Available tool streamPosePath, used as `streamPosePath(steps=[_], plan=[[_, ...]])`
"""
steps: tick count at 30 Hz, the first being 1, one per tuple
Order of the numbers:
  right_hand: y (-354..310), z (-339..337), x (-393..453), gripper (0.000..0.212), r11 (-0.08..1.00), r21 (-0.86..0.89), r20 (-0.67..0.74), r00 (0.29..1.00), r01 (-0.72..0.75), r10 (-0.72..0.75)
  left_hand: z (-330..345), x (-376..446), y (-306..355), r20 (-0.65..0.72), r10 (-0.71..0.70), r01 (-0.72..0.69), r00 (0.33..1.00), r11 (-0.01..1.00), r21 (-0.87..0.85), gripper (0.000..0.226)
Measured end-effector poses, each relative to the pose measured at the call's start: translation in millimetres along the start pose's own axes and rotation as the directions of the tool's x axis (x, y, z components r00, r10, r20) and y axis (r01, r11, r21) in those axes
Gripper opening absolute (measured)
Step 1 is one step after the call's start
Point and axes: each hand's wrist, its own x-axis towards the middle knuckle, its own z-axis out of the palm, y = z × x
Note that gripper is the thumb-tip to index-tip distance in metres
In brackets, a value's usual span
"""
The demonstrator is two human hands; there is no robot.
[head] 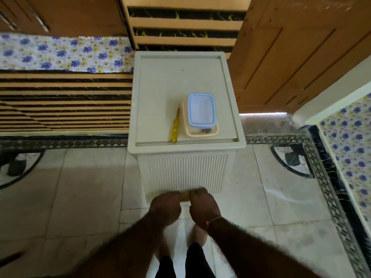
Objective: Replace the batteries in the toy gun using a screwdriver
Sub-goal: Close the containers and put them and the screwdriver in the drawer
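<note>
Screwdriver point(175, 125) with the yellow handle lies on the white plastic stool point(156, 81), just beside 2 stacked lidded boxes point(201, 115), its handle end at the near rim. Both hands, left hand point(165, 207) and right hand point(202, 207), hang low in front of the stool with fingers curled on a small tan object point(185, 196) between them, too blurred to say whether it is the toy gun. Judging from this, the piece should come up onto the bare far half of the top, lifted clear of the raised rim and set down steadily with both hands so the overhanging tool is not knocked off.
</note>
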Motion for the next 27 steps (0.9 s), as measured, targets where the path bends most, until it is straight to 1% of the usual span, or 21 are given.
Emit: streamPosePath(steps=[2,3,6,8,13,16,19,22,24,27], plan=[[-5,5,-20,0.031,1.000,0.019,-0.068,0.998,0.008,-0.006,-4,-16,-2,-0.045,0.059,-0.059,0.997,0.998,0.018,0.031],[-7,7,-28,0.028,1.000,0.011,-0.102,0.995,0.018,-0.017,-3,-23,-2,-0.024,0.070,-0.070,0.997,0.997,0.021,0.032],[-12,3,-49,0.023,0.999,-0.012,-0.176,0.984,0.031,-0.033,-21,-41,11,0.017,0.133,-0.134,0.991,0.973,0.188,0.037],[-15,-4,-59,0.021,0.998,-0.043,-0.241,0.968,0.054,-0.063,-32,-50,18,-0.022,0.172,-0.158,0.985,0.943,0.292,0.036],[-15,-21,-81,0.020,0.981,-0.120,-0.307,0.934,0.150,-0.181,-55,-63,22,-0.036,0.356,-0.313,0.934,0.861,0.402,0.029],[-15,-29,-89,0.018,0.969,-0.137,-0.356,0.903,0.204,-0.241,-66,-72,22,-0.061,0.417,-0.347,0.907,0.822,0.452,0.025],[-14,-40,-90,0.017,0.948,-0.170,-0.428,0.847,0.268,-0.316,-78,-77,18,-0.164,0.445,-0.338,0.880,0.831,0.441,0.022],[-11,-63,-79,0.018,0.947,-0.187,-0.486,0.813,0.262,-0.321,-98,-73,15,-0.272,0.403,-0.272,0.874,0.869,0.412,0.027],[-12,-78,-68,0.018,0.947,-0.212,-0.504,0.803,0.243,-0.319,-112,-63,11,-0.285,0.361,-0.225,0.888,0.882,0.415,0.027],[-13,-91,-55,0.015,0.933,-0.281,-0.484,0.805,0.227,-0.341,-129,-53,10,-0.223,0.310,-0.179,0.924,0.868,0.463,0.031]])
